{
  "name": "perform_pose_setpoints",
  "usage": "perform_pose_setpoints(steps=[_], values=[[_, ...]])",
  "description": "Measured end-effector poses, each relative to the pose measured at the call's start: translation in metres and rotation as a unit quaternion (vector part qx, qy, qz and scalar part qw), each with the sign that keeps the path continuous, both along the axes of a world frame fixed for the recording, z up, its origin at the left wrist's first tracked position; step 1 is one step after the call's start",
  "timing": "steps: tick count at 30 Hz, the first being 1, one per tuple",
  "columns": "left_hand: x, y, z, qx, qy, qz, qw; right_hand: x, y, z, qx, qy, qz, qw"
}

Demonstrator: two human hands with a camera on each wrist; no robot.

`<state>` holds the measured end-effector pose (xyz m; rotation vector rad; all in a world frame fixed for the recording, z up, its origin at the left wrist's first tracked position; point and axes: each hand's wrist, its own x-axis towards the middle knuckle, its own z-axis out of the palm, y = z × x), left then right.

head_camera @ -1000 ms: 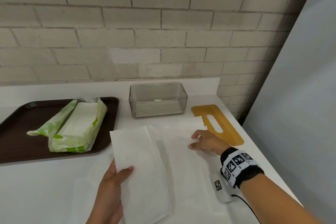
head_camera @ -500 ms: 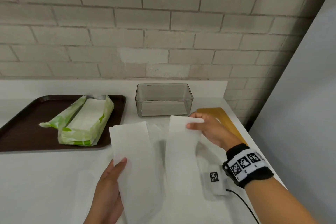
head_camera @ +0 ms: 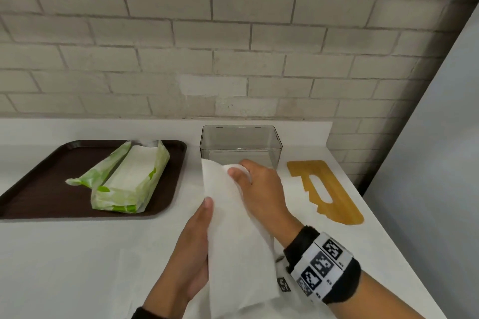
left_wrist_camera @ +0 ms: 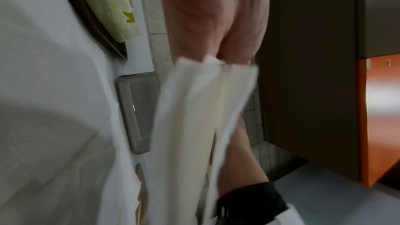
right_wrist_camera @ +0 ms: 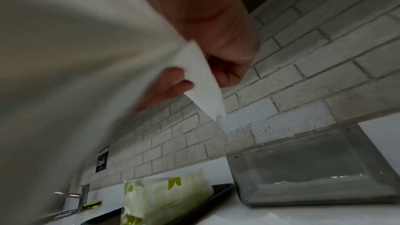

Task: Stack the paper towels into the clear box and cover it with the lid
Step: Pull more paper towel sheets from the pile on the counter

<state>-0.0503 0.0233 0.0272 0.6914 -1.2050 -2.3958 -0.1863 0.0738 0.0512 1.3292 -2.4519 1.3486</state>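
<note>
Head view: towels (head_camera: pixel 233 235) held up off the counter (head_camera: pixel 77 254) as a folded white bundle, near the middle. Left hand (head_camera: pixel 191 254) gripping the bundle's near left edge, thumb on top, fingers hidden under the paper. Right hand (head_camera: pixel 259 186) pinching the far top corner, thumb pressed on the paper's face, fingers curled behind. Box (head_camera: pixel 241 145) standing open just beyond the right hand, against the brick wall (head_camera: pixel 233 46); nothing plainly inside. Lid (head_camera: pixel 326 189) lying flat on the counter to the right of the box and hands, apart from both. Tray (head_camera: pixel 39 179) on the left, carrying an opened green pack (head_camera: pixel 129 181) with white paper showing.

Left wrist view, blurred: palm of the left hand (left_wrist_camera: pixel 214 14) at the top, towels (left_wrist_camera: pixel 194 126) hanging from it as several loose layers; finger positions not readable. Box (left_wrist_camera: pixel 136 114) beside the towels on the counter, pack (left_wrist_camera: pixel 112 6) and tray edge beyond.

Right wrist view: right hand (right_wrist_camera: pixel 207 44) nipping a towel corner (right_wrist_camera: pixel 201 81) between thumb and fingers, the rest of the paper sweeping off to the left, blurred. Box (right_wrist_camera: pixel 314 165) below and to the right of the pinch, open; pack (right_wrist_camera: pixel 164 198) on the tray to its left.
</note>
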Motion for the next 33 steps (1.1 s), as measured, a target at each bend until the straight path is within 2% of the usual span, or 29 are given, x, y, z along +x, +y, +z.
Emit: perform_pose_setpoints(steps=[2,4,5,7,8,9,12,14,18,22,26,28,30,33], values=[[0.000,-0.001,-0.003,-0.054,0.004,-0.003,0.999,-0.002,0.004,-0.002,-0.004,-0.029,-0.025,0.999],[0.000,-0.001,-0.004,-0.105,-0.008,0.024,0.994,-0.004,0.020,-0.002,-0.054,-0.162,-0.036,0.985],[-0.001,-0.002,-0.006,-0.131,-0.015,0.036,0.991,-0.002,0.031,-0.002,-0.077,-0.265,-0.025,0.961],[-0.004,-0.002,-0.009,-0.186,-0.030,0.054,0.981,0.007,0.046,-0.009,-0.114,-0.449,0.033,0.885],[-0.006,-0.001,-0.011,-0.217,-0.040,0.066,0.973,0.012,0.048,-0.014,-0.123,-0.492,0.065,0.859],[-0.008,0.001,-0.013,-0.248,-0.050,0.081,0.964,0.018,0.048,-0.017,-0.121,-0.482,0.076,0.865],[-0.014,0.005,-0.010,-0.305,-0.042,0.118,0.944,0.030,0.040,-0.018,-0.142,-0.339,0.023,0.930],[-0.016,0.005,-0.005,-0.325,-0.030,0.129,0.937,0.031,0.038,-0.015,-0.186,-0.297,0.025,0.936],[-0.019,-0.003,-0.008,-0.300,-0.014,0.151,0.942,0.032,0.037,-0.022,-0.198,-0.314,0.025,0.928],[-0.019,-0.006,-0.012,-0.248,-0.012,0.151,0.957,0.028,0.039,-0.036,-0.123,-0.322,0.026,0.938],[-0.016,-0.017,-0.004,-0.183,0.026,0.178,0.967,0.025,0.052,-0.048,0.055,-0.347,0.068,0.934],[-0.007,-0.028,-0.001,-0.179,0.033,0.192,0.965,0.019,0.063,-0.048,0.100,-0.333,0.074,0.935],[0.005,-0.041,-0.006,-0.216,0.006,0.194,0.957,0.008,0.076,-0.043,0.054,-0.336,0.045,0.939],[0.017,-0.046,-0.021,-0.245,-0.046,0.168,0.954,-0.006,0.091,-0.031,-0.109,-0.355,-0.001,0.929]])
